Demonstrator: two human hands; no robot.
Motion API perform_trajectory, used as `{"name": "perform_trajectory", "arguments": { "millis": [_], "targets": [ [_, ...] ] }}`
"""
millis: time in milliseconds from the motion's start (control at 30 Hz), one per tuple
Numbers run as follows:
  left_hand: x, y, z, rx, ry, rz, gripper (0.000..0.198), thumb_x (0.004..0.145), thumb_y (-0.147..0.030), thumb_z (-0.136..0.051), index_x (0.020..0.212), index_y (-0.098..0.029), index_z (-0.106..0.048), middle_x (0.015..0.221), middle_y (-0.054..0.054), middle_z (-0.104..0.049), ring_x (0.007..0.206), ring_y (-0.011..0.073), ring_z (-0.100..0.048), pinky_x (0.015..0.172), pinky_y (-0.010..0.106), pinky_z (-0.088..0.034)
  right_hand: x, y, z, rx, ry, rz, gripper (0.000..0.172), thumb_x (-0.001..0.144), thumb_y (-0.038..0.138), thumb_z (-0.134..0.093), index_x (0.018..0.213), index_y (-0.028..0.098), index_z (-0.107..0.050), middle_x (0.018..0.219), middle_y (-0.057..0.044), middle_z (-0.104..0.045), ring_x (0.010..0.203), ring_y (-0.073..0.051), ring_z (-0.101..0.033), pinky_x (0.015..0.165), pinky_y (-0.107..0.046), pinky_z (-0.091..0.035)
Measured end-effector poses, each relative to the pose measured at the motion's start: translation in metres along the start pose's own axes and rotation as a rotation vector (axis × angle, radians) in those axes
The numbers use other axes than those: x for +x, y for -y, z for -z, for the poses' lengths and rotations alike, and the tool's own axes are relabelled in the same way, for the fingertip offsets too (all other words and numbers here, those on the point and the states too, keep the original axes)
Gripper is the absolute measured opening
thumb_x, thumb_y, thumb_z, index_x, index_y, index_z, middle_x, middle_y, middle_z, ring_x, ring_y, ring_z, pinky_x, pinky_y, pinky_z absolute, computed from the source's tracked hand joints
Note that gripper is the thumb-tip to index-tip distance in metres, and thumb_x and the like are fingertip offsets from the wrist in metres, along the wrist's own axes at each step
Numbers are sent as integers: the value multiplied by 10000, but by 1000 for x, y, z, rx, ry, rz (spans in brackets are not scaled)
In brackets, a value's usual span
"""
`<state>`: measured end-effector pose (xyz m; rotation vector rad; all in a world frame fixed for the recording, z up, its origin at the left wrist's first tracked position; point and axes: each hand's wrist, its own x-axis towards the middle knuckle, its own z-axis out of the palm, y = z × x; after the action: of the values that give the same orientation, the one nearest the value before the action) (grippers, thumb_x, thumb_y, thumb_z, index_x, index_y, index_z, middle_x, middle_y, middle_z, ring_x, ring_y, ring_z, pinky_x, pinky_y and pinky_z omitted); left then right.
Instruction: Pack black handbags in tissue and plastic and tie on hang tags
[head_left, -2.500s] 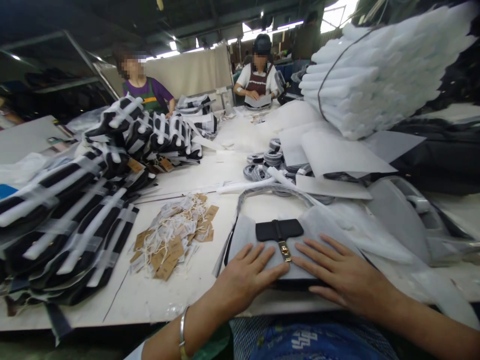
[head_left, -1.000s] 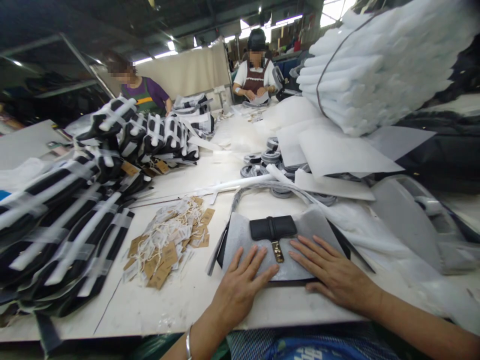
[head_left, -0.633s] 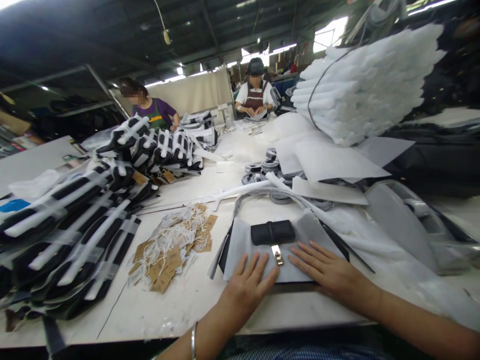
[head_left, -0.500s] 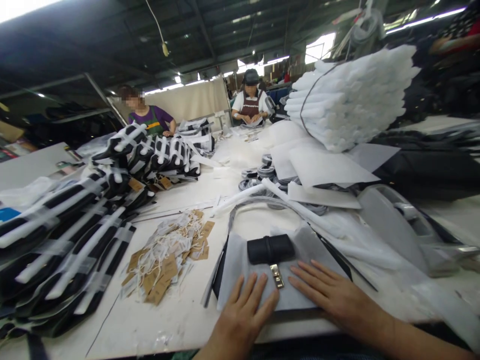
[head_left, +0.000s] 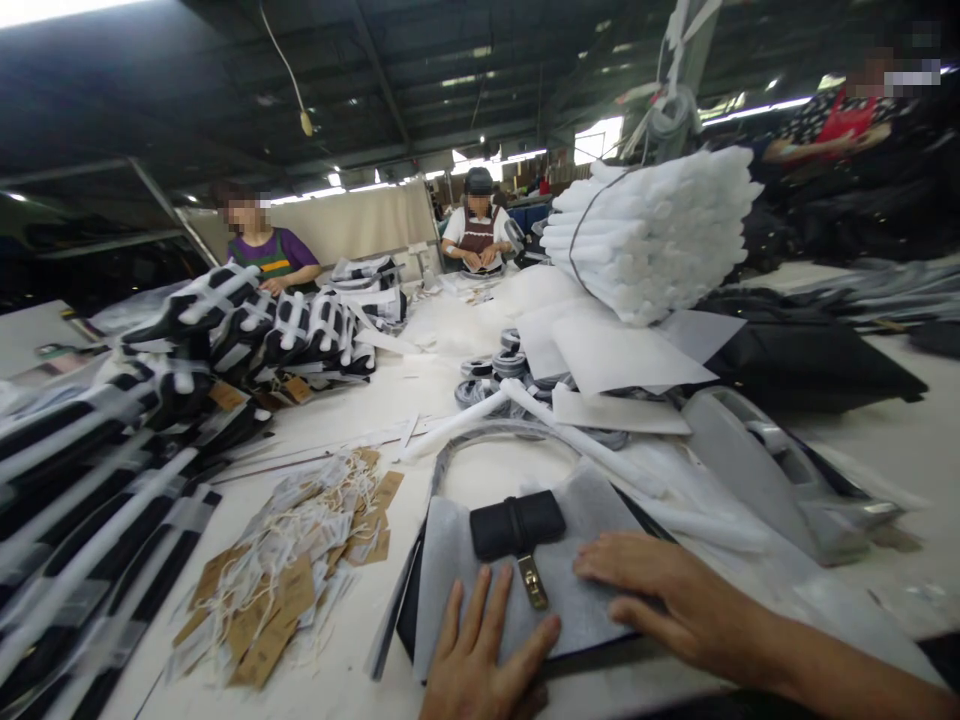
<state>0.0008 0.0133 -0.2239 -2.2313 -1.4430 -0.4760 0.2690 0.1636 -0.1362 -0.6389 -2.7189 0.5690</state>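
A black handbag lies flat in front of me, its front covered by a sheet of whitish wrapping paper. Through the paper show a black flap strap and a gold clasp. The bag's wrapped handle arches away from me. My left hand rests on the paper's lower left with fingers spread. On the right side of the sheet lies my right hand, fingers extended together and thumb apart. Neither hand grips anything.
Left of the bag is a heap of brown tags with white strings. Wrapped black bags pile up farther left. A tape dispenser stands right. Behind are white foam rolls and paper sheets. Two co-workers are across the table; another is far right.
My view has turned slightly right, so the scene sits farther left. My right hand has arched a little, its thumb now apart from its fingers. The left hand stays spread on the paper.
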Motion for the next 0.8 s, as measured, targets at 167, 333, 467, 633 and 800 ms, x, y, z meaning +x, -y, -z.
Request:
{"name": "perform_trajectory", "arguments": {
  "millis": [167,333,467,633,800],
  "targets": [
    [-3,-7,-5,-43,-3,110,819,773,-659,-733,1492,-501,-376,1547,115,-458,1416,329,-453,1162,512,-349,42,-82,40,-405,-305,-278,323,1000,246,-470,1210,198,-710,1235,-95,-727,1129,-253,-694,1018,-397,-554],
    [4,-9,16,-116,71,106,779,839,-547,-723,1517,-470,-345,1626,129,-333,1445,352,-411,1120,558,-416,67,-156,39,-516,-227,-281,418,843,62,-532,1242,16,-647,1302,-269,-647,1211,-346,-636,1027,-453,-523],
    [9,-9,30,-149,176,136,734,900,-470,-681,1532,-467,-306,1648,127,-281,1475,354,-359,1116,602,-417,64,-167,38,-573,-186,-193,429,849,46,-442,1215,80,-664,1258,-214,-691,1105,-298,-690,973,-419,-545],
    [10,-11,32,-209,173,149,731,906,-422,-686,1534,-452,-312,1649,138,-268,1480,374,-341,1101,633,-418,37,-104,62,-702,-257,-151,418,973,242,-393,1284,116,-641,1135,-199,-741,739,-312,-733,598,-424,-563],
    [11,-11,35,-229,201,172,678,951,-381,-623,1539,-460,-295,1642,136,-273,1486,373,-328,1118,634,-391,27,30,74,-795,-387,212,540,1013,262,-476,1546,230,-395,1285,-84,-702,993,-282,-725,720,-394,-556]
  ]
}}
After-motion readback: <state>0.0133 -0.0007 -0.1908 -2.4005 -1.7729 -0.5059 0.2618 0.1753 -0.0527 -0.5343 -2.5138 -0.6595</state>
